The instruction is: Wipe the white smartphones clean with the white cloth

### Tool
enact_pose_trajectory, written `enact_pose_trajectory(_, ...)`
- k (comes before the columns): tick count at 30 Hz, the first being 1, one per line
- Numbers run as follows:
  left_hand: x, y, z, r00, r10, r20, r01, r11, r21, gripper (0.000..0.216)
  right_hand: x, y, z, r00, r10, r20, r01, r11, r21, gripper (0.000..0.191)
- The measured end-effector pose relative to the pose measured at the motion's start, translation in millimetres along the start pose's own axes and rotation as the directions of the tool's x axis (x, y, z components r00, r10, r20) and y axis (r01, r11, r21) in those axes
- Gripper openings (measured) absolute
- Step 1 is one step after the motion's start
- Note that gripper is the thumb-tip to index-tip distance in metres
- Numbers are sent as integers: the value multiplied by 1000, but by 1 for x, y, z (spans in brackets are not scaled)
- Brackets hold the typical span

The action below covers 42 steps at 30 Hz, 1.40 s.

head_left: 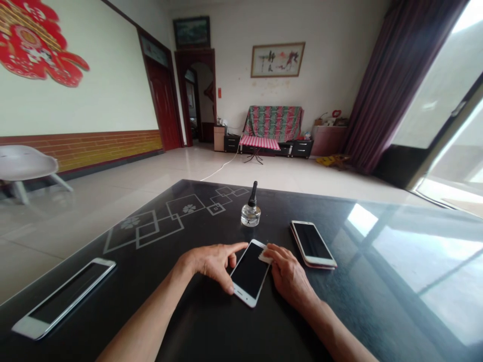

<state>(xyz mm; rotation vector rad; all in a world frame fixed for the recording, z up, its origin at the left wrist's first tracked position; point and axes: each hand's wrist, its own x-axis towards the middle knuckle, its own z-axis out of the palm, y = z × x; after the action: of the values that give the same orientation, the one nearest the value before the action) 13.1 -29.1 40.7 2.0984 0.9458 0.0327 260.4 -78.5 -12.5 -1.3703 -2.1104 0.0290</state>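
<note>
A white smartphone (249, 274) with a dark screen lies face up on the black table in front of me. My left hand (211, 262) grips its left side, with the thumb at the near corner and the forefinger at the far one. Between the fingertips of my right hand (290, 274) and the phone's upper right part is a small white piece of tissue (265, 256), pressed to the screen; the fingers partly hide it. Just beyond the phone stands a clear glass bottle (250, 216) with a black, long-necked top.
A second white phone (313, 244) rests to the right, on what looks like a pinkish case. A larger white device (66, 297) with a dark screen lies at left. The glossy table (181, 322) reflects window light. Beyond it are a white chair (28, 163) and a pink-striped stand (260, 143).
</note>
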Motion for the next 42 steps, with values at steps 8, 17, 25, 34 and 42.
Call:
enact_pose_trajectory(8, -2, 27, 9, 997, -16, -78, 41, 944, 327, 120, 17, 11, 13, 999, -26, -35, 29, 997, 77, 38)
enact_pose_trajectory(17, 6, 22, 15, 973, 42, -226, 35, 945, 325, 114, 28, 15, 17, 997, -42, -70, 52, 988, 148, 35)
enact_pose_trajectory(25, 13, -19, -5, 911, 89, -404, 14, 970, 244, 111, 28, 15, 18, 995, -37, -98, 52, 985, 165, 33)
enact_pose_trajectory(34, 66, -44, -2, 754, 214, -621, -56, 963, 265, 34, 27, 7, 11, 994, -1, -114, 22, 983, 184, 27)
enact_pose_trajectory(42, 70, -49, -4, 756, 272, -595, -87, 943, 321, 27, 27, 2, 12, 997, 18, -74, -13, 997, 78, 24)
